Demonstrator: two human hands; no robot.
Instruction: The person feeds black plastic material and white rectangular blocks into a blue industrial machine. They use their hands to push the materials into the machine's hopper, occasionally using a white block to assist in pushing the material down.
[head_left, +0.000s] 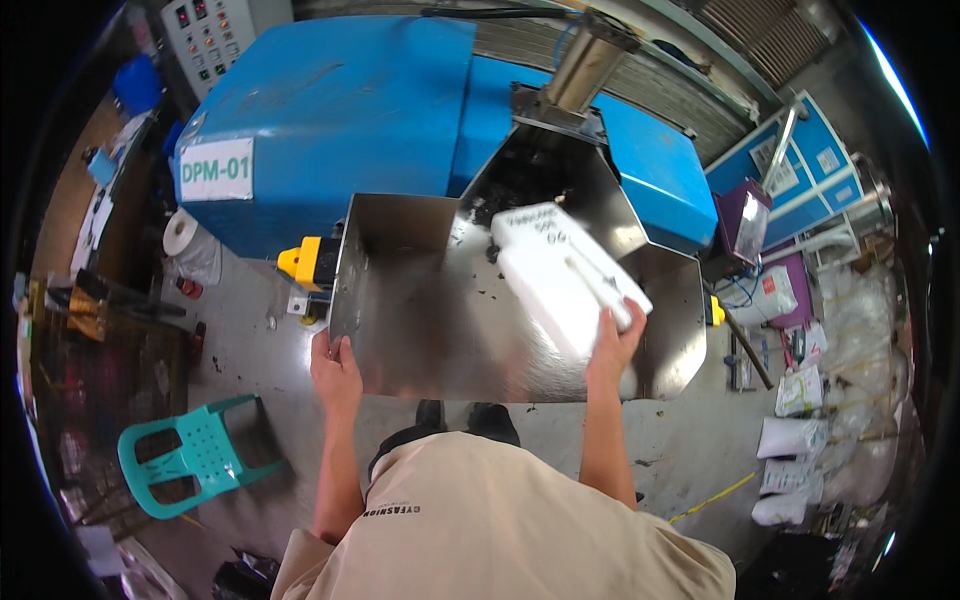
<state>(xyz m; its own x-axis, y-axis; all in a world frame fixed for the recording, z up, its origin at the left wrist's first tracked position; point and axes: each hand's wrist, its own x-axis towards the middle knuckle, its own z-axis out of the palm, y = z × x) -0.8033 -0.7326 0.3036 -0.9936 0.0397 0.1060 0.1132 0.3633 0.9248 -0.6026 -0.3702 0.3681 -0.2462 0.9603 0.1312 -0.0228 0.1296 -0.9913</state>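
A wide sheet-metal hopper point(400, 340) opens in front of me, with dark flecks scattered over its sloping inner face. Over its right half lies a white plastic jug point(550, 270), tilted, with dark handwriting on one end and a moulded handle on its upper side. My right hand point(617, 345) is closed on the jug's near right end, thumb beside the handle. At the hopper's front left corner, my left hand point(337, 370) is closed over the metal rim. Whether the jug touches the hopper's floor, I cannot tell.
A big blue machine point(330, 110) stands behind the hopper, with a metal cylinder point(590, 65) above. Yellow switch boxes point(310, 263) flank the hopper. A green plastic chair point(200, 455) is at left; white sacks point(792, 437) line the right. A control panel point(210, 40) stands far left.
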